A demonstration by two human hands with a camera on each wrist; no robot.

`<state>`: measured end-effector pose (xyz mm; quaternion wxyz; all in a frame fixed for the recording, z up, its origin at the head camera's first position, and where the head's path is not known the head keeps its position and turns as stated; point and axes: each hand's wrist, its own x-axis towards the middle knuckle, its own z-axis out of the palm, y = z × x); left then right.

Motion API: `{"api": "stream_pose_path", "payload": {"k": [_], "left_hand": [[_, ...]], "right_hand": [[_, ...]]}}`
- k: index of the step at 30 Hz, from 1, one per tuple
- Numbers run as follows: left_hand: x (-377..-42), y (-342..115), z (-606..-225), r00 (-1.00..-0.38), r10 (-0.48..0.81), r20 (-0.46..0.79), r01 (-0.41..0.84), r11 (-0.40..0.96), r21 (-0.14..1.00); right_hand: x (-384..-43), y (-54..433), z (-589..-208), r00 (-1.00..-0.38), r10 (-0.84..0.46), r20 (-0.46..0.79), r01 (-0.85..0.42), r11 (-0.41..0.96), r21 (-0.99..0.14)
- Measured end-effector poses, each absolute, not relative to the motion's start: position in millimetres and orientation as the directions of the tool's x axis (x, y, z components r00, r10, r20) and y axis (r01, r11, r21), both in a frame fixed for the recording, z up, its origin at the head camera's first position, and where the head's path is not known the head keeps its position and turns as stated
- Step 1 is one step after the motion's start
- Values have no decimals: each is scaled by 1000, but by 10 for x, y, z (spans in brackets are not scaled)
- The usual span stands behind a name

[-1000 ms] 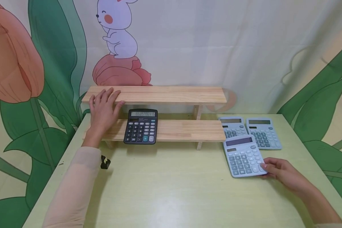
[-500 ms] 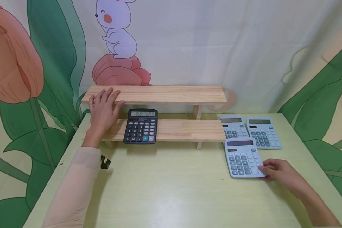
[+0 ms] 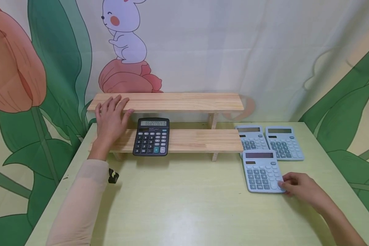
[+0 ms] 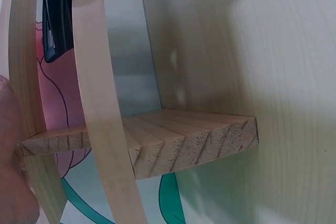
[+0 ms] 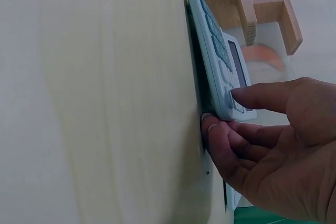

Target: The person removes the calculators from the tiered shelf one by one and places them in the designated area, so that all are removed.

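1. Blue calculator [image 3: 262, 171] now lies flat on the tabletop [image 3: 184, 198], nearer the front edge than a second ago, when its top overlapped the two pale calculators [image 3: 269, 138] behind; it looks ready to lift.
2. Right hand [image 3: 301, 188] pinches its near corner, thumb on the keys, fingers at the edge.
3. Left hand [image 3: 110, 118] rests flat and relaxed on the wooden shelf [image 3: 200, 140], beside the black calculator [image 3: 151, 136]; shelf room lies open right of that.

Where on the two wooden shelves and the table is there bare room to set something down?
Upper shelf is bare right of the left hand. Lower shelf is free right of the black calculator. The table is open in front. Crowded: three blue calculators by the right hand.
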<state>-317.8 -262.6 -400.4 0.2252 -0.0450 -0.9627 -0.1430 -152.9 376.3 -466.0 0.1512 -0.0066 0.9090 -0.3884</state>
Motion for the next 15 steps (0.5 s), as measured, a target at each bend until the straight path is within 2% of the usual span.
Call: {"api": "stream_pose_path", "payload": {"k": [15], "left_hand": [[-3199,-2638,-4043,-889,20,458,149,958,246]], "right_hand": [[-1520,3681,-4646,-967,-67,-246,100,787,-609]]}}
